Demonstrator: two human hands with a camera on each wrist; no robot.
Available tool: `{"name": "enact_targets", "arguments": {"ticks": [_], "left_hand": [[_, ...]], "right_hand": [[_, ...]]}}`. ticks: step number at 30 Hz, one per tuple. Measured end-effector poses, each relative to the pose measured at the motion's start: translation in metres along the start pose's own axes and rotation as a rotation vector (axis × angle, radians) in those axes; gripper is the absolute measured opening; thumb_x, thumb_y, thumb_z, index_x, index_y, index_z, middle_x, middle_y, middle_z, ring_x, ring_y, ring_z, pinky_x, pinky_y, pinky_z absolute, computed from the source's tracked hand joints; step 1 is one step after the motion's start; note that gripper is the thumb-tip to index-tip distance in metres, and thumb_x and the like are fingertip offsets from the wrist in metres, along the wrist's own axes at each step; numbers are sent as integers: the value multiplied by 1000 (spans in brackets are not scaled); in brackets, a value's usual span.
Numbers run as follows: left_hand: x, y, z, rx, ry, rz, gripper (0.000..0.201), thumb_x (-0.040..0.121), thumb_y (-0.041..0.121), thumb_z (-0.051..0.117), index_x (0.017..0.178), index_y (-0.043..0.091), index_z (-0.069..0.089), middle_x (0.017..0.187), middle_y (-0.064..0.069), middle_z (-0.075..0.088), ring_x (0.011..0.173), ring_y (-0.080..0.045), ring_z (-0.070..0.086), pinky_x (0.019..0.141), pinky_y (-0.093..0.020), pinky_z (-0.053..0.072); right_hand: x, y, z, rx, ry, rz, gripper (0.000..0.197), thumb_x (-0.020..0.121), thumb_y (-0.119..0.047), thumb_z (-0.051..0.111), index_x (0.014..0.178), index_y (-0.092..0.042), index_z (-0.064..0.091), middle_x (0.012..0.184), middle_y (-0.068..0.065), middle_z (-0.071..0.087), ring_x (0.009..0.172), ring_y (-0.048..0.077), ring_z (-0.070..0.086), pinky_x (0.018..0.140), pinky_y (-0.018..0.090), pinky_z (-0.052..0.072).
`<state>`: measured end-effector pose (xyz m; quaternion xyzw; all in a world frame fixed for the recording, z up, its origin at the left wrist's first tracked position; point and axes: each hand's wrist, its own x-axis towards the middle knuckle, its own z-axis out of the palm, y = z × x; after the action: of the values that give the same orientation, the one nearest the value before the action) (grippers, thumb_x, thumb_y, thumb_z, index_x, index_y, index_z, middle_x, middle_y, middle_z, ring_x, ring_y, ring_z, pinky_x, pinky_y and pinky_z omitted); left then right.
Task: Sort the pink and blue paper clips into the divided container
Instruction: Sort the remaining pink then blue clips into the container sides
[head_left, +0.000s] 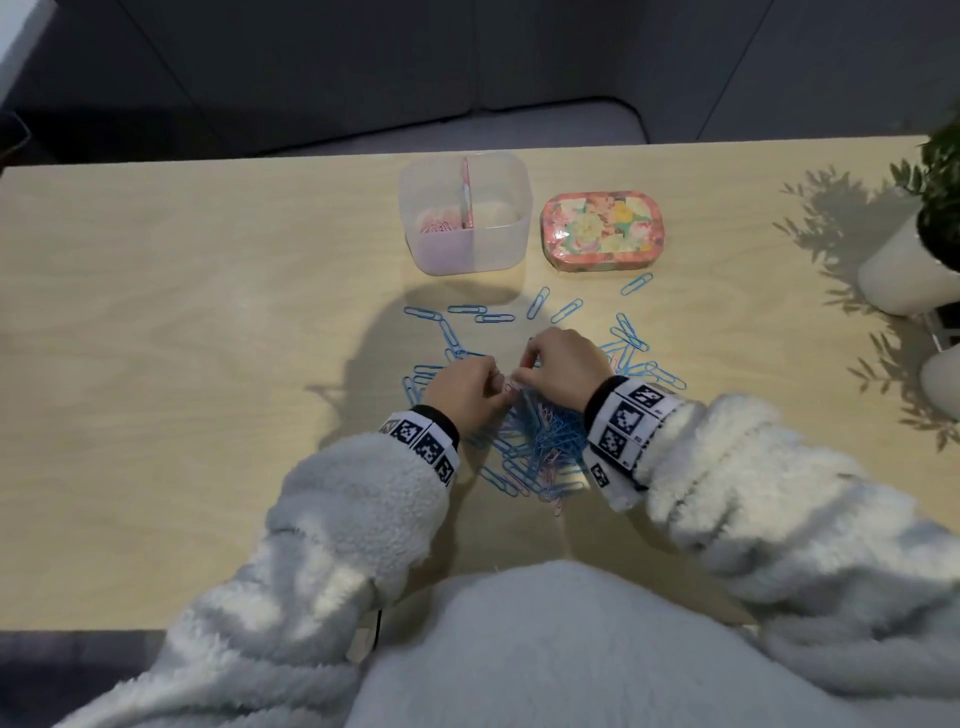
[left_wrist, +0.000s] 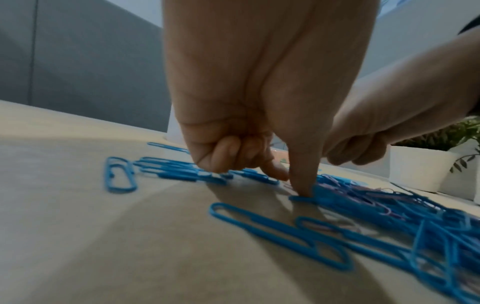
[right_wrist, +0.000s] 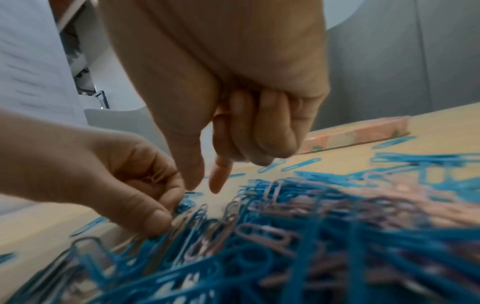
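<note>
A tangled pile of blue and pink paper clips (head_left: 537, 434) lies on the table, with my hands over its far edge. My left hand (head_left: 500, 388) has its fingers curled; one fingertip (left_wrist: 303, 192) presses a blue clip, and a pink clip (right_wrist: 150, 179) shows inside its curled fingers. My right hand (right_wrist: 205, 185) points thumb and forefinger down, slightly apart, just above the pile. Its other fingers are curled, and a pink loop (right_wrist: 221, 115) shows under them. The clear divided container (head_left: 470, 260) stands beyond, with pink clips (head_left: 435, 224) in its left compartment.
A floral tin (head_left: 602, 231) sits right of the container. Loose blue clips (head_left: 488, 314) are scattered between the pile and the container. White plant pots (head_left: 904, 270) stand at the table's right edge. The near table edge is under my body.
</note>
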<state>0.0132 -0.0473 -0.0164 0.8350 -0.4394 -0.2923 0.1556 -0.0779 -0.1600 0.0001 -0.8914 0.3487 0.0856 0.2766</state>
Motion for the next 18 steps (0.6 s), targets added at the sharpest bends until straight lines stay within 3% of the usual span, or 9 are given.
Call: {"name": "enact_targets", "arguments": {"ticks": [4, 7, 9, 12, 15, 18], "left_hand": [[-9, -14, -6, -12, -36, -22, 17, 83, 24, 63, 78, 14, 50, 82, -3, 55, 79, -24, 53, 67, -31, 37], [-18, -25, -11, -12, 89, -35, 17, 86, 29, 61, 84, 12, 58, 82, 1, 53, 77, -17, 48, 69, -28, 35], [-25, -28, -14, -4, 82, -8, 17, 85, 28, 63, 86, 12, 62, 80, 3, 51, 77, -15, 46, 68, -26, 33], [-36, -24, -11, 14, -14, 59, 19, 83, 29, 65, 95, 14, 65, 81, 2, 52, 81, -20, 53, 68, -29, 36], [-34, -20, -3, 62, -13, 73, 21, 85, 31, 61, 99, 16, 61, 96, -5, 63, 93, -24, 58, 74, -32, 42], [-23, -18, -2, 41, 32, 0, 19, 86, 32, 59, 95, 15, 59, 98, -6, 65, 95, -26, 59, 70, -28, 37]], "right_hand": [[9, -10, 12, -84, -62, 65, 30, 71, -33, 70, 90, -11, 65, 95, 9, 69, 93, 30, 64, 75, 33, 47], [13, -13, 17, -50, -113, 94, 26, 70, -27, 68, 87, -8, 65, 95, 12, 70, 93, 31, 64, 76, 34, 48], [14, -13, 18, -3, -155, 90, 18, 72, -25, 66, 80, -9, 62, 90, 13, 70, 90, 32, 64, 73, 35, 49], [11, -12, 18, 40, -189, 64, 17, 75, -21, 62, 64, -10, 55, 67, 9, 59, 70, 30, 59, 63, 34, 46], [6, -8, 16, 71, -180, 7, 35, 74, -15, 58, 47, -17, 36, 47, 4, 40, 49, 22, 41, 49, 28, 32], [6, 3, 10, 131, -125, -7, 26, 74, -17, 61, 51, -13, 48, 59, 7, 59, 57, 20, 53, 55, 27, 37]]}}
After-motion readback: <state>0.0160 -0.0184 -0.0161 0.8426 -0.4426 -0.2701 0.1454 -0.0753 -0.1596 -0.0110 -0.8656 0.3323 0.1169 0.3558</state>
